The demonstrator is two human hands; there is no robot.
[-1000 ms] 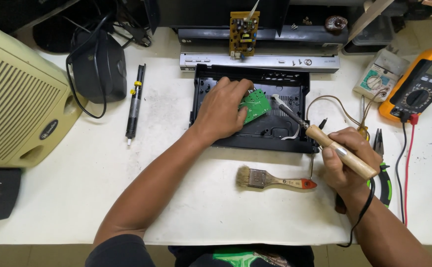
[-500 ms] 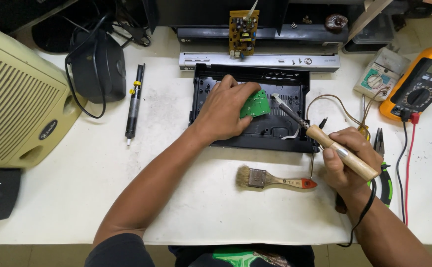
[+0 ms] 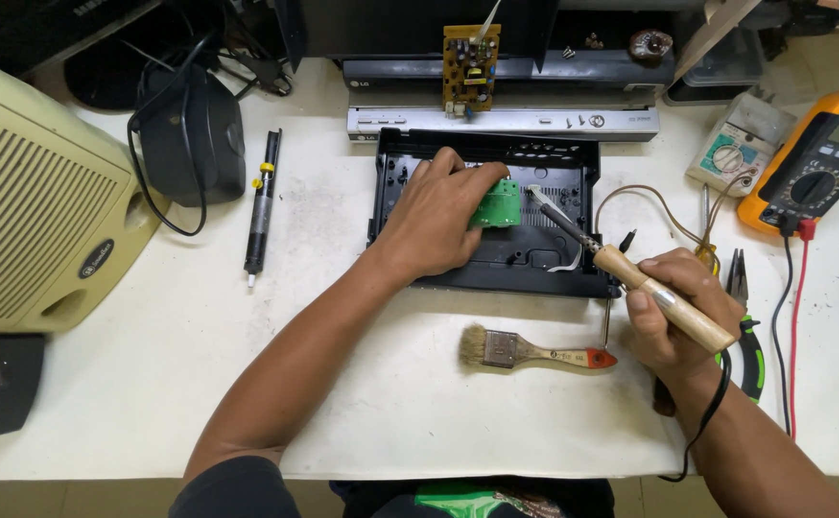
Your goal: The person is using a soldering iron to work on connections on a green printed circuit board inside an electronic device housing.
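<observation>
A person's left hand [image 3: 443,216] lies palm-down inside a black plastic casing [image 3: 525,254] near the far edge of the white surface [image 3: 151,384], fingers pressing on a small green circuit board [image 3: 496,203]. The right hand [image 3: 673,321], closed around the wooden handle of a soldering iron [image 3: 630,273], angles its tip at the board's right side. A paintbrush [image 3: 534,353] lies between the forearms, a yellow multimeter [image 3: 813,163] at the far right corner.
</observation>
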